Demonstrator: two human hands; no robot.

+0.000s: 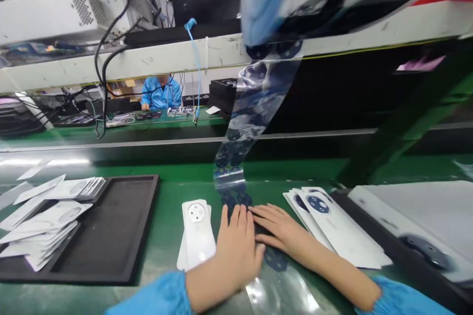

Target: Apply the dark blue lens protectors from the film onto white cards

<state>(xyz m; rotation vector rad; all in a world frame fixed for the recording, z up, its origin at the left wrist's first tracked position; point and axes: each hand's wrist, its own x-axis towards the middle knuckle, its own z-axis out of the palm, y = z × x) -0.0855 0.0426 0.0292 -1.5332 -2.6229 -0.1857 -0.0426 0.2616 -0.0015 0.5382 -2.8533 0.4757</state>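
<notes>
Both my hands lie flat on the green bench, side by side, pressing on a clear film strip [254, 103] printed with dark round stickers. The strip runs down from a roll overhead to the bench. My left hand [234, 251] rests palm down with fingers together, right beside a small stack of white phone back covers [197, 234]. My right hand [283, 230] has its fingers spread over the strip's dark part. Neither hand grips anything.
A black tray [111, 236] at the left holds fanned white covers [44, 226]. More covers with dark camera rings [332, 226] lie at the right beside another tray [414, 226]. A person in blue [160, 92] sits across the line behind cables.
</notes>
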